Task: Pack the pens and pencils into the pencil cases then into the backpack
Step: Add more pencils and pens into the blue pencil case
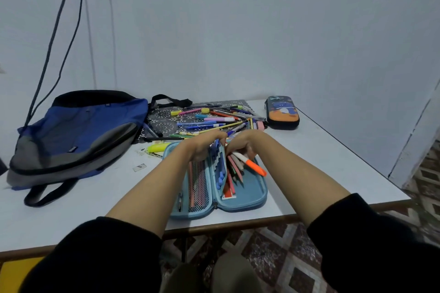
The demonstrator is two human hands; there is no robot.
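A light blue pencil case [252, 194] lies open near the table's front edge, with a mesh pocket on its left half and pencils in its right half. My left hand [204, 143] holds the case's middle flap, which carries several blue pens. My right hand [242, 144] grips a bundle of pens and pencils, among them a white marker with an orange cap [253, 164], over the right half. Behind the case a pile of loose pens and pencils [214, 119] lies on a patterned mat. A blue and grey backpack [76, 135] lies flat at the left.
A closed dark pencil case [282, 113] with an orange and blue picture sits at the back right. A yellow highlighter [157, 148] lies left of the open case. The white table [321, 162] ends close at the front and right. Cables hang on the left wall.
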